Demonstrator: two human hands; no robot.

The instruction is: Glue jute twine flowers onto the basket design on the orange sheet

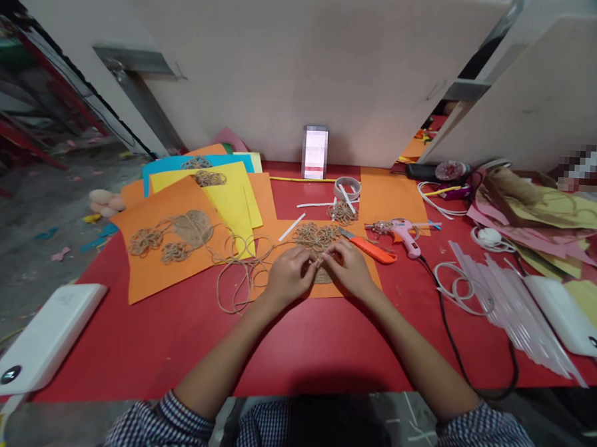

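I watched the left hand (290, 275) and right hand (349, 266) come together, fingertips pinching the looped tan jute twine (316, 238) against an orange paper sheet (278, 232) on the red counter (222, 339), keeping its coils in place.

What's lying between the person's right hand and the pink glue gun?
In the head view, an orange utility knife lies between the right hand and the pink glue gun.
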